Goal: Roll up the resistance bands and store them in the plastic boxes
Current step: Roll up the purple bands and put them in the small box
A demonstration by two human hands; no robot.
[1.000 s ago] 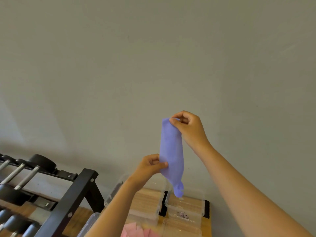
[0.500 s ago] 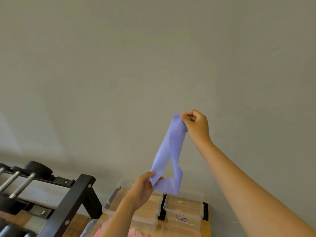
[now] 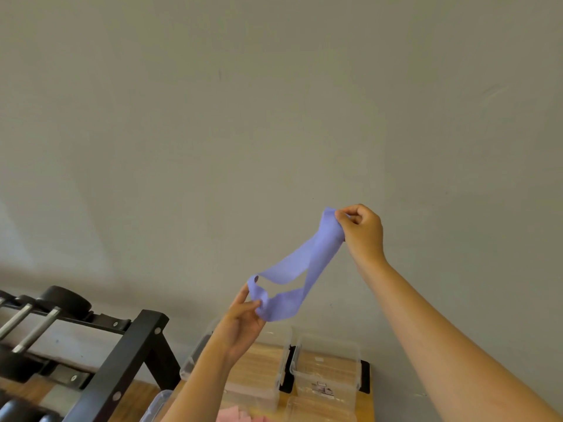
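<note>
A purple resistance band [image 3: 300,266] is stretched as an open, twisted loop in the air in front of the wall. My right hand [image 3: 362,231] pinches its upper end, raised high at the right. My left hand [image 3: 243,318] pinches the lower end, down and to the left, above the boxes. Two clear plastic boxes [image 3: 326,370] [image 3: 259,373] stand side by side on the wooden table [image 3: 364,403] below. A pink band [image 3: 234,415] peeks in at the bottom edge.
A black dumbbell rack [image 3: 122,354] with dumbbells [image 3: 65,301] fills the lower left. Another clear box's rim [image 3: 158,400] shows beside the rack, and a further clear box [image 3: 316,409] sits in front. A plain grey wall [image 3: 274,117] covers the upper view.
The band has gone from a hanging bunch to an open loop. My right hand moved right, my left hand moved down and left, pulling the band diagonal.
</note>
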